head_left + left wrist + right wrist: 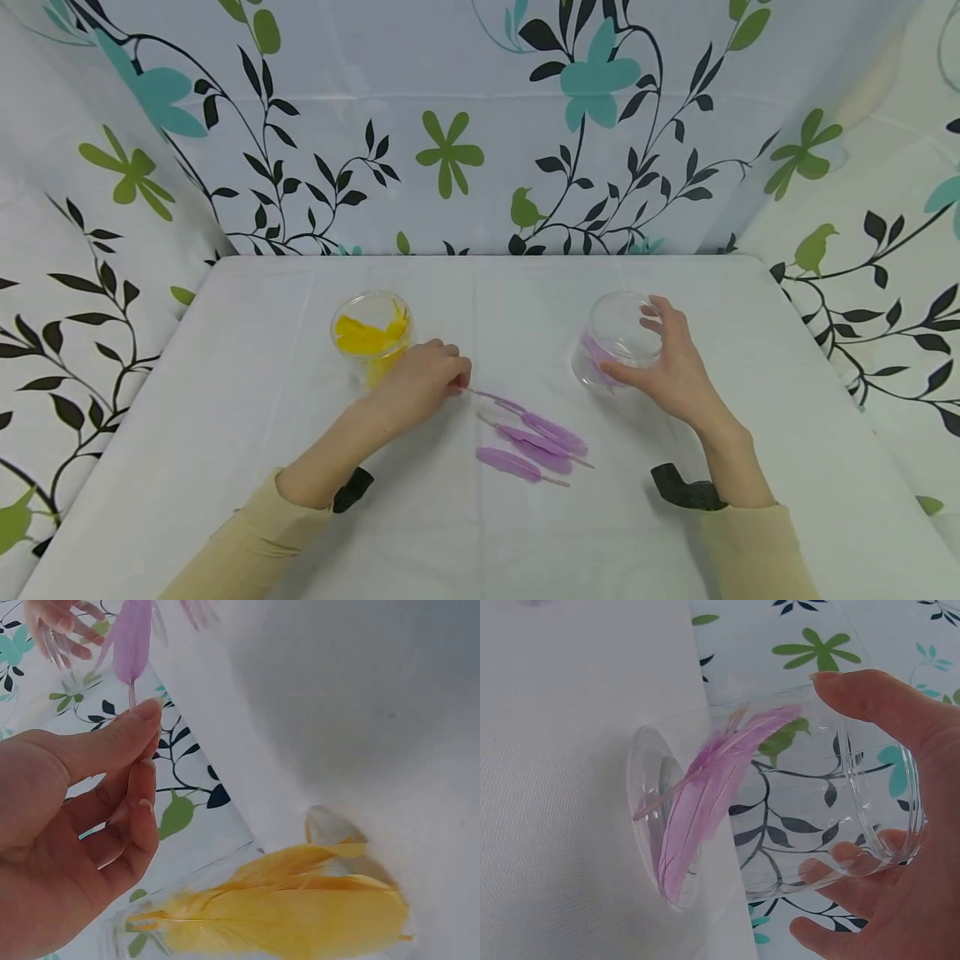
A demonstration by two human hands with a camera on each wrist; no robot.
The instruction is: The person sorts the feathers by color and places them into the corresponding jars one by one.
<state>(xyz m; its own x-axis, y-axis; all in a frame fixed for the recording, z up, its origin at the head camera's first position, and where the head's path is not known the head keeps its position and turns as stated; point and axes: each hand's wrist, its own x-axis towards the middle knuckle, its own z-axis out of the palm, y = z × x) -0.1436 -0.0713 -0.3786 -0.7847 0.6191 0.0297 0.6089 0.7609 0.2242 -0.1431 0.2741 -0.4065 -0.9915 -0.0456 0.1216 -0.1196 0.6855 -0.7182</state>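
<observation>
A: So, where are the hands on the counter (247, 400)?

B: The left hand (420, 379) lies near the middle, just in front of a clear cup (371, 333) holding yellow feathers (367, 336). Its grip is pressed together, thumb and forefinger pinching the quill end of a purple feather (495, 402). The left wrist view shows that stem caught at the fingertips (146, 712), with the vane running away from the hand.

A: And the other purple ones?

B: The loose purple feathers (536, 446) lie flat on the white cloth between the two hands, close together and slanting towards the lower right. The pinched one lies at the upper edge of that group; whether it touches the others I cannot tell.

A: What about the right hand?

B: The right hand (675, 367) grips a second clear cup (617, 340), fingers curled round its far side and thumb on the near side. The cup is tilted, its mouth turned towards the person.

A: Anything in it?

B: Yes, a purple feather inside (705, 810), leaning against the cup's bottom and wall.
</observation>
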